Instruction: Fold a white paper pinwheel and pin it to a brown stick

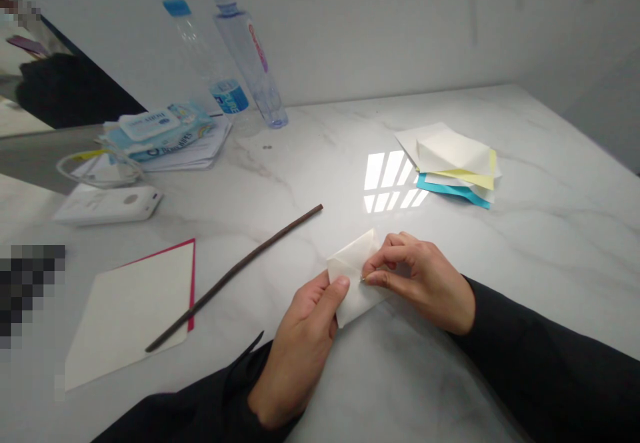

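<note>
A small cream paper envelope [353,296] is tilted up above the table in front of me. My left hand [313,320] grips its left side, thumb pressed flat on the front and fingers behind. My right hand [420,273] is closed in a pinch at the middle of the envelope, by the point of its flap. A tiny shiny bit shows at that thumb's tip, too small to name. To the left of the hands a thin dark brown stick [235,270] lies slantwise, its lower end across a cream sheet [135,310] with a red sheet [192,283] beneath.
Stacked papers and envelopes [450,156] in white, yellow and blue lie at back right. Two clear plastic bottles, one blue-capped [233,100] and one taller [255,63], stand by the wall. A wipes pack [160,130] rests on papers; a white power bank [110,203] with cable is nearer.
</note>
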Demonstrator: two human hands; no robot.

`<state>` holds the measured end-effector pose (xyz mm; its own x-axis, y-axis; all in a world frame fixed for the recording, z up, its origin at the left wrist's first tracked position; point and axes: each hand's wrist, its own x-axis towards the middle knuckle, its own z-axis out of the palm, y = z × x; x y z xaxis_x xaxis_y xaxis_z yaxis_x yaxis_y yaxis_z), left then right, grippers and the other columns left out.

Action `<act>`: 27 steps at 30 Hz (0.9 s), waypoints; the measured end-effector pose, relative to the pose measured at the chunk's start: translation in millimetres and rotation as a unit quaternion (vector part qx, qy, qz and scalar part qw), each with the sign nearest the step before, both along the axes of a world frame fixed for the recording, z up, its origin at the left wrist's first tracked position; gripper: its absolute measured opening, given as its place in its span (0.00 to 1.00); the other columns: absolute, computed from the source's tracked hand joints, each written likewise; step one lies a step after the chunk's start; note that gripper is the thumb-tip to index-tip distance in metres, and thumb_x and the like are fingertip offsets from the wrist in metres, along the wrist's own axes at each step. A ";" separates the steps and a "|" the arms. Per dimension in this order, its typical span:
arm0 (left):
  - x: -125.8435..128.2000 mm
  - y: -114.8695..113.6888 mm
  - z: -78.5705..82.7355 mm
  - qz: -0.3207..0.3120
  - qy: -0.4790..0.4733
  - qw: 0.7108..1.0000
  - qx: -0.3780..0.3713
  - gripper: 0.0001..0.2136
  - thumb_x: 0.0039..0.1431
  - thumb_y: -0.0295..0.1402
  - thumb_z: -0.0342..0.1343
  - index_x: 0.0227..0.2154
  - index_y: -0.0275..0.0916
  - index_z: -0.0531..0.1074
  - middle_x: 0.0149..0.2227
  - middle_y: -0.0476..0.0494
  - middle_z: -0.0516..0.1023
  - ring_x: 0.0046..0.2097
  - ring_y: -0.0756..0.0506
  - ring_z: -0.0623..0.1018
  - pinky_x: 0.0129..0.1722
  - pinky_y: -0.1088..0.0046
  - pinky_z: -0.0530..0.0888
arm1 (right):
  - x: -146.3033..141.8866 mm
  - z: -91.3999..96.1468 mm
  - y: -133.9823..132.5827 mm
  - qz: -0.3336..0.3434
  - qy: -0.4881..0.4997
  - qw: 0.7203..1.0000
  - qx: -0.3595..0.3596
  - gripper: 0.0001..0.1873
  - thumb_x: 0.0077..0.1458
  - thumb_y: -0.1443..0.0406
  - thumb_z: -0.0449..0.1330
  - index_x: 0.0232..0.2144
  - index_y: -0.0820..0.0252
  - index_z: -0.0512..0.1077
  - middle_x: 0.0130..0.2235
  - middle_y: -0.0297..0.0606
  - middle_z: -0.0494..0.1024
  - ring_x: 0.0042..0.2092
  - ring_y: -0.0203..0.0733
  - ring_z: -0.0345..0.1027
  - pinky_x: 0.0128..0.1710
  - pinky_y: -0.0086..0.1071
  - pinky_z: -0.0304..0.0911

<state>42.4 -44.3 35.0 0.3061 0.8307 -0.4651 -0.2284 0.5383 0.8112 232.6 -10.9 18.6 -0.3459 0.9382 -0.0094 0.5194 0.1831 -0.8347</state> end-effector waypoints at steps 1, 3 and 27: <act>0.4 -0.1 0.2 0.001 -0.004 1.000 -0.001 0.23 0.66 0.49 0.57 0.55 0.40 0.77 0.45 0.41 0.84 0.45 0.38 0.80 0.41 0.67 0.75 | 0.0 0.2 -0.1 0.000 0.001 1.000 -0.001 0.05 0.61 0.65 0.67 0.32 0.52 0.82 0.33 0.34 0.75 0.39 0.41 0.67 0.41 0.36 0.61; 0.7 -0.5 0.0 0.003 -0.006 1.000 0.001 0.22 0.66 0.49 0.57 0.55 0.40 0.77 0.44 0.41 0.84 0.44 0.38 0.80 0.41 0.67 0.75 | 0.0 0.6 -0.2 0.000 0.000 1.000 -0.003 0.05 0.61 0.65 0.67 0.32 0.52 0.82 0.33 0.35 0.75 0.39 0.42 0.68 0.41 0.36 0.61; -3.3 -5.1 -3.4 -0.003 0.035 0.998 0.052 0.21 0.70 0.44 0.55 0.60 0.42 0.73 0.52 0.42 0.81 0.53 0.38 0.78 0.51 0.66 0.74 | -4.5 0.2 -2.2 -0.055 0.064 0.996 -0.026 0.05 0.57 0.62 0.66 0.31 0.55 0.82 0.29 0.34 0.75 0.33 0.39 0.65 0.37 0.34 0.60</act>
